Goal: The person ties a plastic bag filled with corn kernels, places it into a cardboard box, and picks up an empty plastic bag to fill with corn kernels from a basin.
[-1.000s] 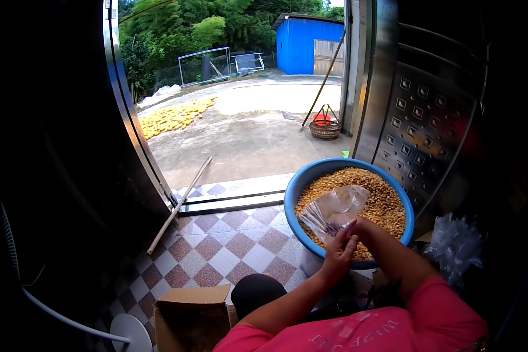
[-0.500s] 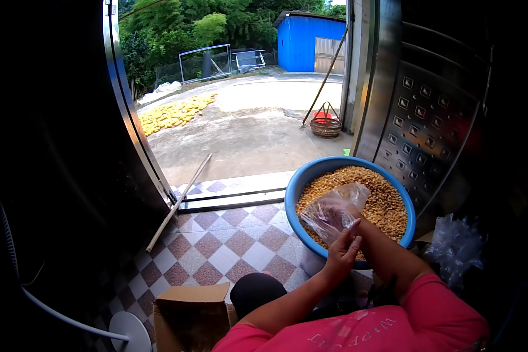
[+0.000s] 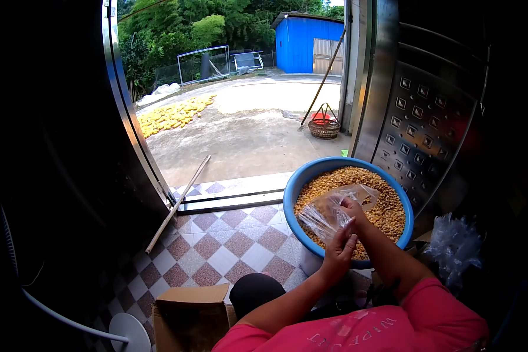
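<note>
A clear plastic bag (image 3: pixel 325 212) lies crumpled over the corn kernels (image 3: pixel 387 205) in a large blue tub (image 3: pixel 290 205). My left hand (image 3: pixel 339 249) pinches the bag's near edge, thumb and fingers pressed together. Just beyond it, my right hand (image 3: pixel 353 210) is closed on the bag's upper side, its fingertips partly hidden by the film. Both hands are above the tub's near half.
An open cardboard box (image 3: pixel 190 317) stands by my knee. More clear plastic bags (image 3: pixel 454 246) are at the right. A wooden stick (image 3: pixel 179 202) leans across the doorway sill. Outside are a wicker basket (image 3: pixel 324 128) and corn cobs (image 3: pixel 173 116) on concrete.
My right hand has drawn back from inside the bag, and its fingers now grip the film. The left hand stays at the bag's near edge.
</note>
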A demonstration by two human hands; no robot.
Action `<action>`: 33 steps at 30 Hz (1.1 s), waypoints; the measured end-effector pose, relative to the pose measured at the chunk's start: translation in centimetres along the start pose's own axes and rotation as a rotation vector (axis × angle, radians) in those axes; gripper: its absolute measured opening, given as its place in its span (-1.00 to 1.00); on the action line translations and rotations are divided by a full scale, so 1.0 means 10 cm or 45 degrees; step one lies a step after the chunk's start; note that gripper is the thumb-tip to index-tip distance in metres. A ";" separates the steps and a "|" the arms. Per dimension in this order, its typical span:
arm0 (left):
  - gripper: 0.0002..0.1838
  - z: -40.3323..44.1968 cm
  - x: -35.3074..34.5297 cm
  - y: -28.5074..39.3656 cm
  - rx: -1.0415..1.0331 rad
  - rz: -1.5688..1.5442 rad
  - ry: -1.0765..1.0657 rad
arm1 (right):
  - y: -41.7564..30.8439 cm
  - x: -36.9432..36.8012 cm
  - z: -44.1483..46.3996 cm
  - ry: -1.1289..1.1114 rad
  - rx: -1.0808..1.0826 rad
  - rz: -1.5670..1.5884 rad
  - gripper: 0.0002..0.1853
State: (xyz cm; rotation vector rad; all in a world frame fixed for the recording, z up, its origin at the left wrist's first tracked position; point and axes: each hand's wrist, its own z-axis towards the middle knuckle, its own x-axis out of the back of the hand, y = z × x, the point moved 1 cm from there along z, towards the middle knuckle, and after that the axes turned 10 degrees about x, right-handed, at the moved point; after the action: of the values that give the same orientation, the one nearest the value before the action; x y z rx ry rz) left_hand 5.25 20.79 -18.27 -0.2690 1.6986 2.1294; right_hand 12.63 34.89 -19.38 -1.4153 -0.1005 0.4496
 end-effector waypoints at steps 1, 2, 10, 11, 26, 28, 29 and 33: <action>-0.53 0.00 0.00 0.02 -0.001 0.001 0.000 | 0.06 0.08 0.00 -0.008 0.068 -0.025 -0.77; -0.53 -0.01 0.00 0.04 0.008 -0.021 -0.016 | 0.04 0.09 -0.03 -0.008 0.068 -0.024 -0.77; -0.52 0.02 0.01 0.14 0.011 -0.043 0.056 | -0.31 0.26 -0.49 -0.253 0.101 -0.063 -0.87; -0.52 0.02 0.00 0.20 -0.005 -0.084 0.065 | -0.39 0.25 -0.57 -0.287 0.047 -0.140 -0.89; -0.51 0.06 0.15 0.15 -0.042 -0.007 0.108 | -0.38 0.12 -0.86 -0.842 0.159 -1.558 -0.71; -0.51 0.06 0.16 0.12 -0.034 -0.001 0.100 | -0.33 0.16 -0.85 -0.779 0.157 -1.630 -0.76; -0.51 0.06 0.17 0.11 -0.033 0.011 0.095 | -0.32 0.16 -0.85 -0.777 0.156 -1.629 -0.76; -0.51 0.07 0.18 0.08 -0.047 0.043 0.098 | -0.25 0.24 -0.84 -0.654 0.107 -1.717 -0.77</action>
State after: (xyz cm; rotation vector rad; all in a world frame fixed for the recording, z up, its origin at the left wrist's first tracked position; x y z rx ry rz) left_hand 3.39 21.66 -18.06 -0.3391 1.7186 2.2033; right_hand 18.20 27.69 -18.83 -0.8455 -1.3337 -0.3290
